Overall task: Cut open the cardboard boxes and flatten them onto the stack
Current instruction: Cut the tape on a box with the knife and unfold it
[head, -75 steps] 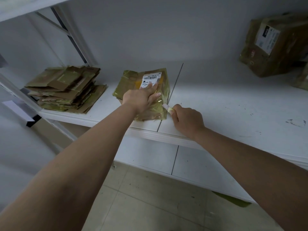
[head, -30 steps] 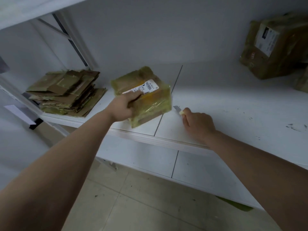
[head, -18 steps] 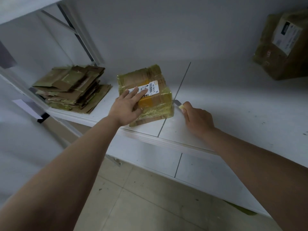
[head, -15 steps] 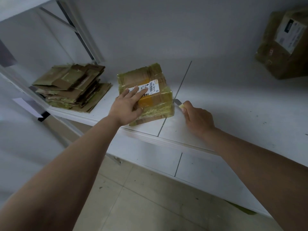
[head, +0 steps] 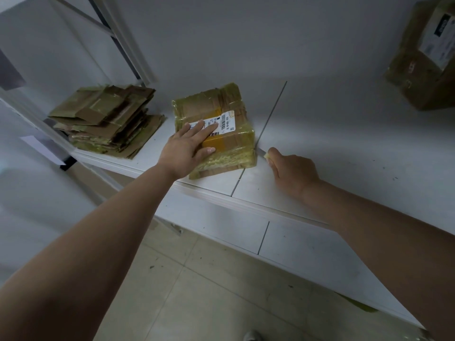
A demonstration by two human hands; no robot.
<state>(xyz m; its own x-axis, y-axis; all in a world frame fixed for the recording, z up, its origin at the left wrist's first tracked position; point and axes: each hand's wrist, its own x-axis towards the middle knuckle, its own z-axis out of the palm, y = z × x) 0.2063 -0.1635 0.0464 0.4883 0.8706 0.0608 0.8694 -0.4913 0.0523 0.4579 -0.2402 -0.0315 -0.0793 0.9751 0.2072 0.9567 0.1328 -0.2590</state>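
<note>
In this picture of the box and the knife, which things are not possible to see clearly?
Head view only:
- Knife: the right hand covers the handle; only the blade tip shows, at the box corner.
- Box label: print too small, partly under the left hand.
- Second box: cut off by the right edge.
- Flattened stack: count of pieces unclear.

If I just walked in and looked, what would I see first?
You'd see the taped-up box in the middle of the white shelf, with the left hand pressing flat on its top. Right beside it, the right hand grips a small knife with the blade tip at the box's right side. At the left end of the shelf sits a stack of flattened cardboard.
</note>
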